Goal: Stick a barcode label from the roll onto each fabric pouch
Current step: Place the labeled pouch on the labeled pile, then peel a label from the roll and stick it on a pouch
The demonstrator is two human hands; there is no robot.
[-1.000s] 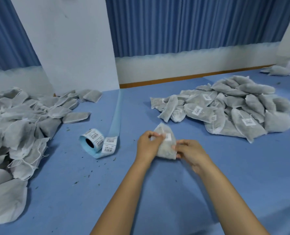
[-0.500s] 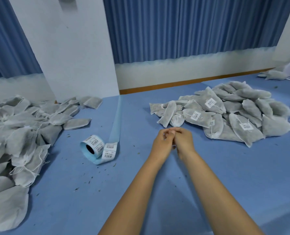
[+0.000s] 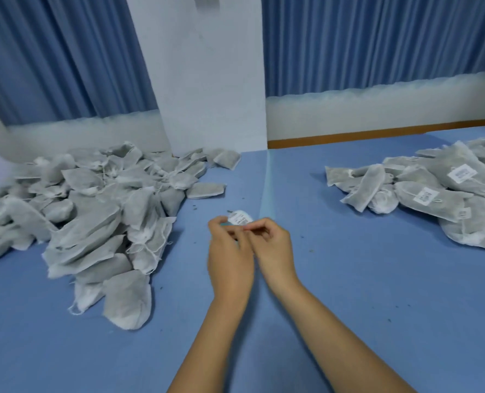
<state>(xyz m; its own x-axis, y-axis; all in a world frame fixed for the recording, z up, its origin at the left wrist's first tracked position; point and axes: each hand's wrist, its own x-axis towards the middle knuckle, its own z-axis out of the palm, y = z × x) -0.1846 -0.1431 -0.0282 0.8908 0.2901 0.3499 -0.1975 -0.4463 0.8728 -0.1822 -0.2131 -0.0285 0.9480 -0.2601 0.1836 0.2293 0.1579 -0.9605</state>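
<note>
The label roll [image 3: 240, 218] lies on the blue table at the centre, mostly hidden behind my fingers, with white barcode labels showing on top. My left hand [image 3: 230, 251] curls round the roll's left side and holds it. My right hand [image 3: 274, 248] is beside it, thumb and forefinger pinching the edge of a barcode label at the roll. A heap of grey fabric pouches without labels [image 3: 93, 211] lies to the left. A heap of labelled pouches [image 3: 434, 194] lies at the right.
The pale blue backing strip [image 3: 268, 182] runs from the roll toward the far table edge. A white pillar [image 3: 207, 80] and blue curtains stand behind the table. Small dark crumbs dot the table [image 3: 363, 279].
The pouch I held a second ago has left my hands. Both hands moved left to the label roll and took hold of it. The view has swung left.
</note>
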